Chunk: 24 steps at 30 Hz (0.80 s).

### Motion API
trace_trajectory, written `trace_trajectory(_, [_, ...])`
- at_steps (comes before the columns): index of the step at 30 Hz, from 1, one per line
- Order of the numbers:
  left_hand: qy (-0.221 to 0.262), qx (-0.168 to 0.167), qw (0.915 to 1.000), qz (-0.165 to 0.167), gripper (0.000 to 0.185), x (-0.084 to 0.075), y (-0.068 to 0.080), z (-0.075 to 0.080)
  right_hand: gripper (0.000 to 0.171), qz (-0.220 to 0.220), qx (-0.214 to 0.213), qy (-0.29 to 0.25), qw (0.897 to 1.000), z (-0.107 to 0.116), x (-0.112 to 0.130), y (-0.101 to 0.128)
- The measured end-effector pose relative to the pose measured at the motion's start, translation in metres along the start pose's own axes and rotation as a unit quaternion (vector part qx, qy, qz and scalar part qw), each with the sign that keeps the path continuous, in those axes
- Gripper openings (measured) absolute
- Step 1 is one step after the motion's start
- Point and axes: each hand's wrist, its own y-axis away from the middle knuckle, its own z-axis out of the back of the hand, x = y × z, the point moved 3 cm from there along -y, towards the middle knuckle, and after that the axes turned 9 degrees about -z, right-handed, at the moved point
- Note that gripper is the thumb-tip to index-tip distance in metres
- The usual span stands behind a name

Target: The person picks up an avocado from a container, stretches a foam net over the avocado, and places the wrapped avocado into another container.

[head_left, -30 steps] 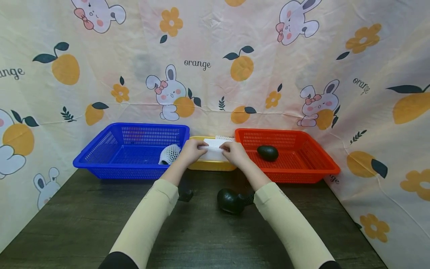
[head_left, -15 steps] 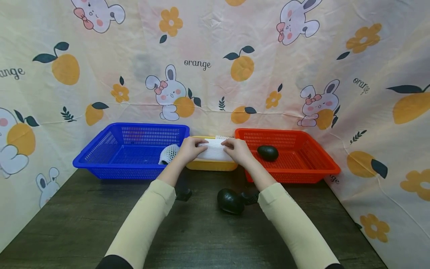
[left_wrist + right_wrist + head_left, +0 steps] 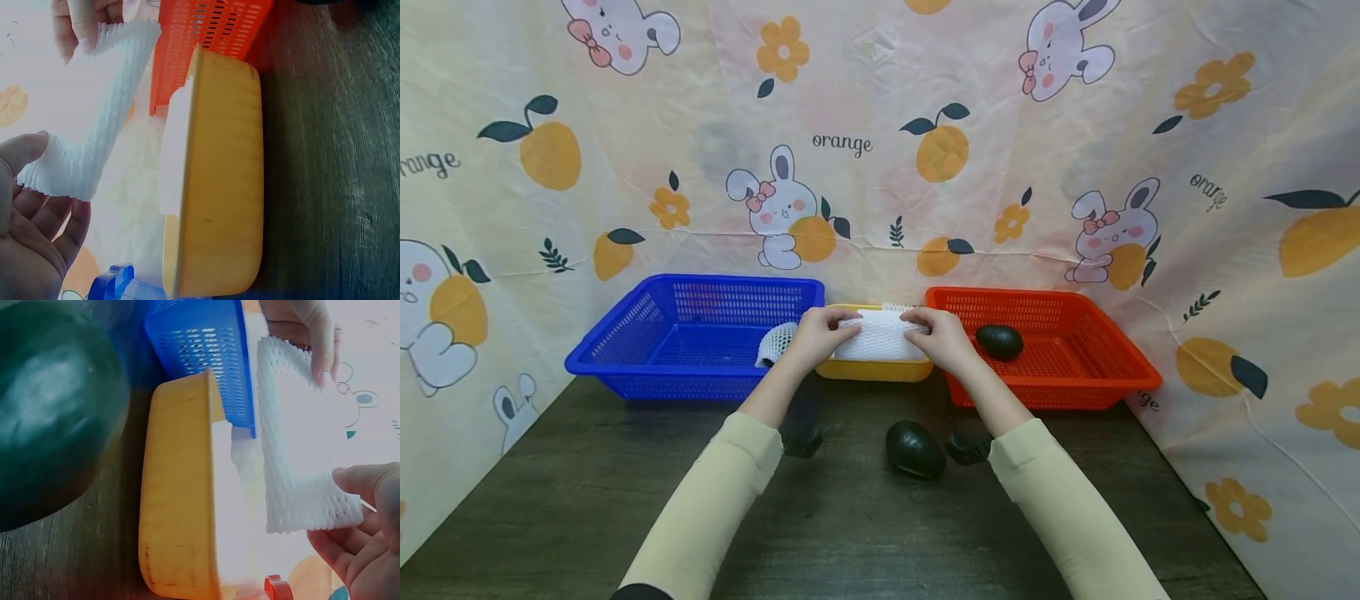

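A white foam net sleeve (image 3: 882, 337) is stretched flat between my two hands above the yellow basin (image 3: 874, 371). My left hand (image 3: 817, 336) pinches its left end between thumb and fingers, as the left wrist view also shows. At the other end, my right hand (image 3: 946, 337) pinches the sleeve (image 3: 300, 444) the same way. More white foam (image 3: 176, 150) sticks up over the basin's rim. On the table in front of the basin lies a dark green avocado (image 3: 915, 448), looming large in the right wrist view.
To the left stands a blue basket (image 3: 692, 385) holding a foam-netted fruit (image 3: 777, 343). The red basket (image 3: 1045, 392) on the right contains a bare avocado (image 3: 1000, 342). A printed curtain (image 3: 865, 192) hangs behind them all.
Both hands have moved slightly apart with the foam sleeve, which now looks wider and more spread between them. The avocados and baskets have stayed in place.
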Motion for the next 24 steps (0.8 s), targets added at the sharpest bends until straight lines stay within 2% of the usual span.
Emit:
trace_trajectory(12, [0.069, -0.02, 0.9973, -0.018, 0.026, -0.014, 0.017, 0.007, 0.028, 0.002, -0.023, -0.062, 0.998, 0.014, 0.007, 0.021])
trace_trajectory(24, [0.083, -0.023, 0.9958, -0.033, 0.027, -0.021, 0.033, 0.008, 0.025, 0.032, -0.053, -0.075, 0.995, 0.021, 0.009, 0.045])
